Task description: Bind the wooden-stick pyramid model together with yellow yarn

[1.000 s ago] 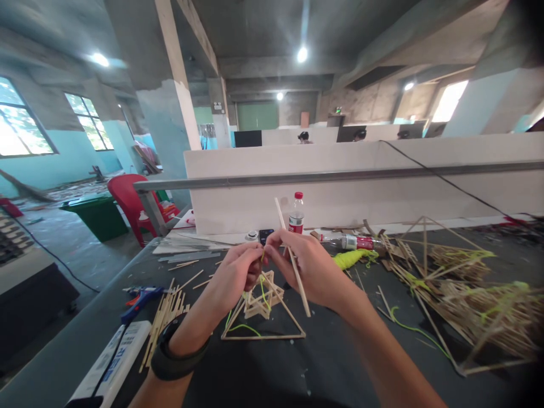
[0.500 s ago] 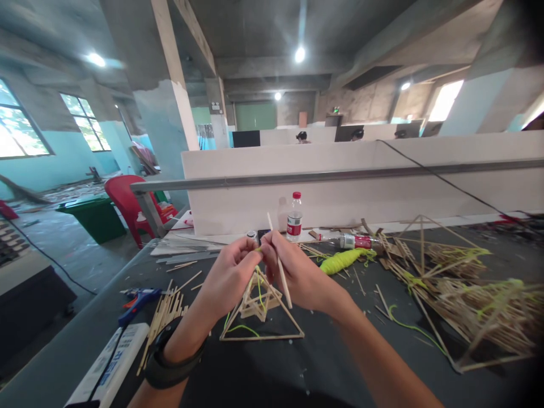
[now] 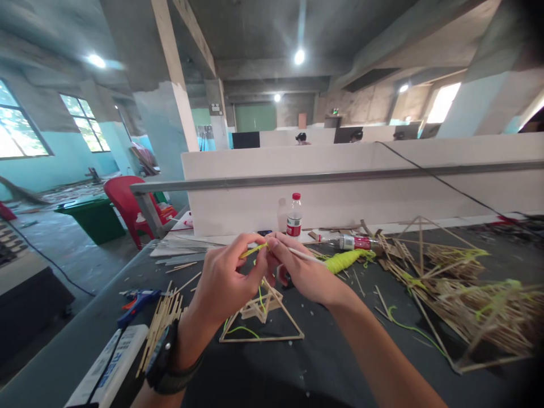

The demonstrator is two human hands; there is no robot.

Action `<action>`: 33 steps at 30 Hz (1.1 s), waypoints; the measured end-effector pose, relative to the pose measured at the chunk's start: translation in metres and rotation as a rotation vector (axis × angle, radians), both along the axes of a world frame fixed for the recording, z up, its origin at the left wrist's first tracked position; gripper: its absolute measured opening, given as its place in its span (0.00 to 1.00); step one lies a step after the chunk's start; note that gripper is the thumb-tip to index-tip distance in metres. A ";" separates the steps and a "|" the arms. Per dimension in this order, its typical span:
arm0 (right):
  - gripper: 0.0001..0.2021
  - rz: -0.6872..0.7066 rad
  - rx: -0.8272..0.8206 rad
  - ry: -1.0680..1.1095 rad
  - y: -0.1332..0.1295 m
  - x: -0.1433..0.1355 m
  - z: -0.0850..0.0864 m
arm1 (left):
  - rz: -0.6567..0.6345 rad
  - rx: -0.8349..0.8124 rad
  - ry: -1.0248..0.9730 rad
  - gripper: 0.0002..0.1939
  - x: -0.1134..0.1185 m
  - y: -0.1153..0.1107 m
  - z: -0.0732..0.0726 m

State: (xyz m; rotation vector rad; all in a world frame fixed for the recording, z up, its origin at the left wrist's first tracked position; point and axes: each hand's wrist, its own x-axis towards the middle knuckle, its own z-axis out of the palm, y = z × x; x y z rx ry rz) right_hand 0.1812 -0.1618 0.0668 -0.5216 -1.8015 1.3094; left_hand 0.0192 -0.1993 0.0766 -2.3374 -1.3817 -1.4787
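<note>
My left hand (image 3: 227,277), with a dark band on the wrist, pinches neon yellow-green string (image 3: 253,251) whose end lies across its fingers. Close against it, my right hand (image 3: 304,272) is closed with a thin pale stick (image 3: 306,256) lying across it, pointing away to the right. The fingertips of both hands meet around the string. Below them stands a pyramid frame of thin wooden sticks (image 3: 276,339) on the dark table, with a smaller stick shape inside and loose yellow-green string hanging in it. Its top is hidden behind my hands.
A skein of yellow-green string (image 3: 345,260) and a plastic bottle (image 3: 294,215) lie beyond my hands. Stick frames and piled sticks (image 3: 488,311) spread at the right. At the left are a glue gun (image 3: 138,303), loose sticks (image 3: 164,311) and a white power strip (image 3: 114,362).
The stick in my right hand has swung from upright to nearly level, pointing right. My left hand has turned, and more of the string now shows over its fingers.
</note>
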 end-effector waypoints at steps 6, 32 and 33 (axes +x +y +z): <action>0.12 -0.108 0.131 -0.057 -0.001 0.005 0.004 | -0.152 -0.388 -0.221 0.10 -0.004 0.003 0.000; 0.05 -0.273 0.598 -0.391 -0.009 0.020 0.018 | -0.547 -0.868 -0.916 0.18 0.009 0.002 -0.003; 0.05 -0.283 0.602 -0.393 -0.008 0.020 0.017 | -0.580 -0.937 -0.907 0.18 0.011 0.000 -0.004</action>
